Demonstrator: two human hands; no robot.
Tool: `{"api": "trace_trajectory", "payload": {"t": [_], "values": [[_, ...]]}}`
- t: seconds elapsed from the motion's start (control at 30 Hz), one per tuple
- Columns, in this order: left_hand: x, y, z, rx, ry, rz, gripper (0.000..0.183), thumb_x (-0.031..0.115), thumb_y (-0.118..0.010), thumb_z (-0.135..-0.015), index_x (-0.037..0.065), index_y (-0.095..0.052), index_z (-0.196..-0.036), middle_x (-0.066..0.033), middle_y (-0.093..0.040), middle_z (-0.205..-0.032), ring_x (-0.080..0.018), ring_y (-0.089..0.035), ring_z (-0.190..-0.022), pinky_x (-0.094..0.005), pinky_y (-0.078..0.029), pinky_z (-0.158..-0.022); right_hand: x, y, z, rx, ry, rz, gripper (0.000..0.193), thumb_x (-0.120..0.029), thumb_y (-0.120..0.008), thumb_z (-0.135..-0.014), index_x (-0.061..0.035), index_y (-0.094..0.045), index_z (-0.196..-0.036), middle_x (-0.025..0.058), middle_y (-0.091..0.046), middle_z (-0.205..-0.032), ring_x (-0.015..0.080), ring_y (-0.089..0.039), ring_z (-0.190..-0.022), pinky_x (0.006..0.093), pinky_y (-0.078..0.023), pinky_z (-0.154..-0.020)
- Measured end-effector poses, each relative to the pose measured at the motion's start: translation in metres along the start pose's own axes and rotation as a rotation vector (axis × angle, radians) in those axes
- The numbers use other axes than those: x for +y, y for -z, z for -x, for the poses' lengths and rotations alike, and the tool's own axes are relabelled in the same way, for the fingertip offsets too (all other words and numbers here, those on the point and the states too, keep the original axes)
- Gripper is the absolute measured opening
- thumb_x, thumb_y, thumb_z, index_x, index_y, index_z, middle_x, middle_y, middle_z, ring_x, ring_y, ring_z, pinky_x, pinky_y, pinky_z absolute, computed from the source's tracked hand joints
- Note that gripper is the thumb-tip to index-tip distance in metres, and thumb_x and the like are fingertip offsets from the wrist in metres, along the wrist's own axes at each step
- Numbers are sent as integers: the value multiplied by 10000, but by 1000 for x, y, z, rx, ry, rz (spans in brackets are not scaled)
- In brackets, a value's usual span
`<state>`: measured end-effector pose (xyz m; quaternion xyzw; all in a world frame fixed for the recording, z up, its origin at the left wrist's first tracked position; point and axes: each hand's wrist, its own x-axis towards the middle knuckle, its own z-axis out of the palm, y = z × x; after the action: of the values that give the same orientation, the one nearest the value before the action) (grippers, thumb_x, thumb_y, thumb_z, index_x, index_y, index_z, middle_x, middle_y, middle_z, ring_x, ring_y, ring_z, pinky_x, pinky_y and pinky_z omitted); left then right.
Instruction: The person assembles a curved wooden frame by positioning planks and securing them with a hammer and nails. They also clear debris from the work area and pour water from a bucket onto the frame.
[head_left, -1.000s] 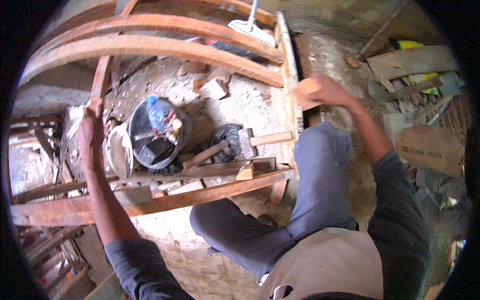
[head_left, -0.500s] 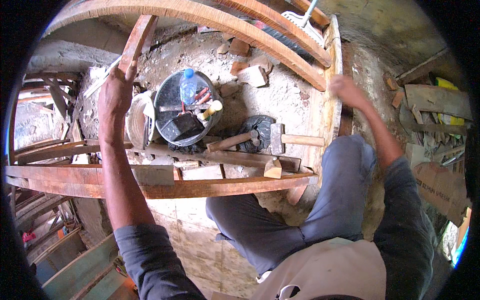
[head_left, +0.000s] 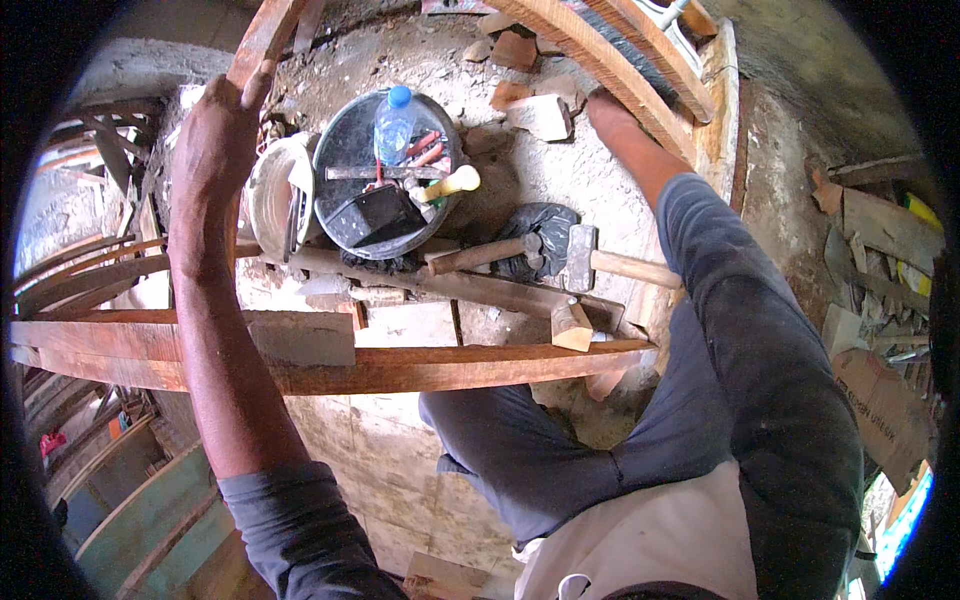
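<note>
My left hand [head_left: 218,140] is closed around a reddish wooden crosspiece [head_left: 265,42] of the timber frame, at the upper left. My right hand [head_left: 609,113] reaches in beside a curved wooden beam [head_left: 600,62] at the upper right, close to broken bricks. Its fingers are hidden at the beam, so any hold there does not show. Between my arms stands a black bucket [head_left: 322,215] with a blue-capped plastic bottle [head_left: 396,125] and tools in it. A long wooden beam [head_left: 480,370] of the frame crosses in front of my legs.
A hammer with a wooden handle [head_left: 632,268] rests near my right knee, another wooden-handled hammer [head_left: 480,255] beside a black plastic bag [head_left: 545,222]. A whitish bucket [head_left: 268,200] adjoins the black one. Broken bricks [head_left: 540,117] lie on the ground; scrap boards [head_left: 885,235] are stacked at right.
My right hand has left the end board at the right and moved left, in beside the curved beam. My left hand keeps its grip on the crosspiece. The view has shifted slightly.
</note>
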<state>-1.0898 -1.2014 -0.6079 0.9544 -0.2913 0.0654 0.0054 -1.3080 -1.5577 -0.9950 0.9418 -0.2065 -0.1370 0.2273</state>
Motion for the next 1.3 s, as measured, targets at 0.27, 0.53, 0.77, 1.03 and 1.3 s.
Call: {"api": "trace_trajectory", "payload": {"t": [0.27, 0.53, 0.77, 1.03, 1.3], "values": [[0, -3, 4, 65, -35, 13, 758, 687, -456, -996, -37, -667, -1077, -327, -694, -1052, -498, -663, -1054, -557, -505, -896, 0, 4, 4, -12, 281, 57, 255, -151, -580, -926, -54, -757, -1082, 105, -708, -1116, 266, -626, -1128, 465, -496, -936], [-26, -17, -14, 3, -71, -36, 773, 688, -430, -994, -33, -629, -1189, -351, -665, -1115, -513, -635, -1097, -566, -489, -922, -22, 67, 81, -30, 237, -340, 229, -106, -623, -867, -12, -771, -1013, 197, -737, -1093, 306, -695, -1063, 481, -549, -864], [-26, -19, -18, -33, -19, -24, 727, 647, -416, -1024, -41, -587, -1189, -365, -665, -1063, -539, -641, -1038, -605, -489, -855, 37, 112, 166, -265, 176, -882, 328, -130, -763, -808, -9, -737, -1111, 240, -729, -1073, 392, -697, -1072, 481, -562, -926], [-21, -18, -10, 5, -19, 7, 730, 673, -418, -1013, -16, -592, -1179, -360, -662, -1084, -545, -625, -1054, -601, -486, -872, 186, 128, 257, -58, -29, -1229, 428, -284, -824, -827, -33, -717, -1157, 198, -738, -1004, 303, -706, -906, 414, -542, -834], [-10, -10, -3, -38, 20, -25, 696, 648, -409, -1029, -7, -595, -1175, -336, -671, -1089, -539, -630, -1046, -597, -492, -852, 397, 25, 259, -59, -628, -890, 467, -280, -800, -852, -21, -705, -1229, 122, -742, -1091, 234, -694, -959, 412, -567, -864]]}}
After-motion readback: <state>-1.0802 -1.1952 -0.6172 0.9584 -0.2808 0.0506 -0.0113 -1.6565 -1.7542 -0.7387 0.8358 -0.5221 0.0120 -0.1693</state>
